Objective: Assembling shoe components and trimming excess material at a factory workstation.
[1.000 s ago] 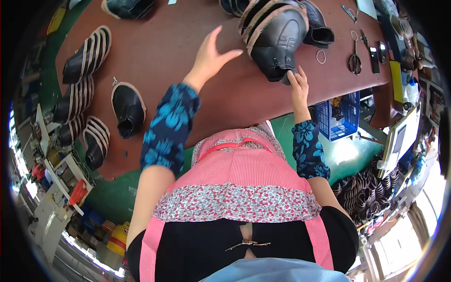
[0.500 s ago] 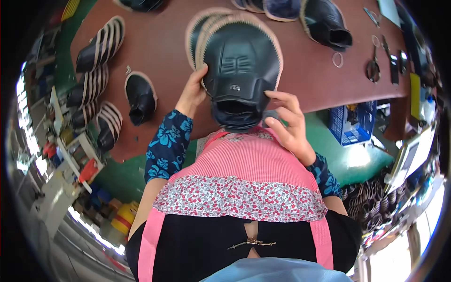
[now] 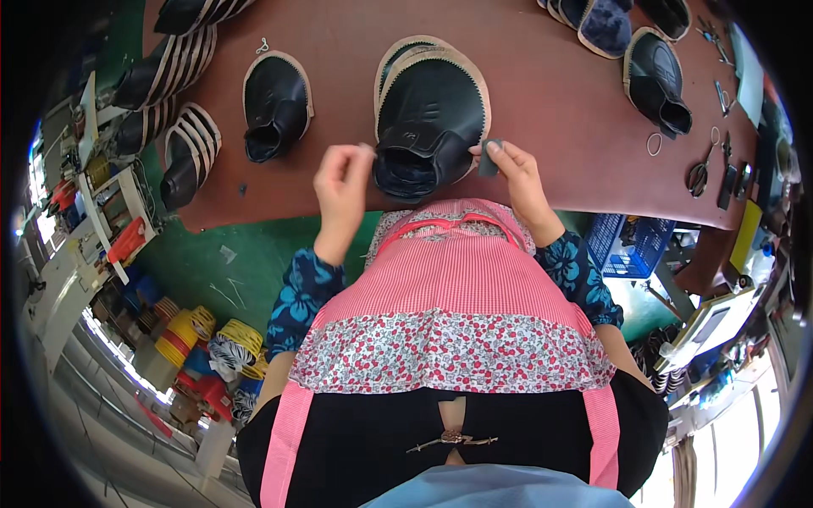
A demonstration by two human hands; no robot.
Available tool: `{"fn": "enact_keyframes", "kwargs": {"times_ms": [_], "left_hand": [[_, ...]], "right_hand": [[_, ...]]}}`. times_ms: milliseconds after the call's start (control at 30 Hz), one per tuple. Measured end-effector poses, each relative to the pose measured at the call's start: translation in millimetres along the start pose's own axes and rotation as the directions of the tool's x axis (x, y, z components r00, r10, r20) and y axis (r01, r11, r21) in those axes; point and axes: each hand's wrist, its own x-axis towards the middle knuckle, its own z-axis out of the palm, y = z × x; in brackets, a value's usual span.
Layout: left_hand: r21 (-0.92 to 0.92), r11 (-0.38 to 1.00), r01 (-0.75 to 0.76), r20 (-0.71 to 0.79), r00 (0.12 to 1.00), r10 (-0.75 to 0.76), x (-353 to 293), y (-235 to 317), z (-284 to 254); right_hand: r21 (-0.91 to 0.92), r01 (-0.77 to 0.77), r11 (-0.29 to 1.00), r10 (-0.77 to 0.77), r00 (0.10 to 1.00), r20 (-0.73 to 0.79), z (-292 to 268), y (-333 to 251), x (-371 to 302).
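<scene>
A small stack of black shoe uppers is laid on the brown table at the upper centre of the frame, its open end turned toward the lower edge. A small grey piece is pinched between the fingers of the right hand, just right of that opening, while the left hand is held at its left, its blurred fingers curled, and whether anything is gripped by them cannot be told.

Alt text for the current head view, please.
A person's right hand pinches a small dark grey piece beside stacked black shoe uppers on a reddish-brown table; the blurred left hand is at their other side. More uppers lie left and right, scissors at far right.
</scene>
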Motion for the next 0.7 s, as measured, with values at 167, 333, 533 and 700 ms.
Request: {"fn": "enact_keyframes", "kwargs": {"times_ms": [167,333,533,700], "left_hand": [[0.390,0.767,-0.510,0.345,0.853,0.391,-31,39,31],[-0.117,0.988,0.100,0.227,0.971,-0.071,-17,27,-35],[-0.751,0.543,0.376,0.226,0.919,-0.325,-16,0,-149],[-0.542,0.776,0.323,0.217,0.946,-0.241,-36,2,-129]], "right_hand": [[0.115,-0.049,0.992,0.072,0.977,-0.203,10,27,16],[0.144,-0.005,0.990,0.050,0.950,-0.308,-1,44,29],[0.122,-0.015,0.992,0.052,0.951,-0.306,-7,44,57],[0.118,-0.035,0.992,0.065,0.962,-0.264,-18,45,66]]}}
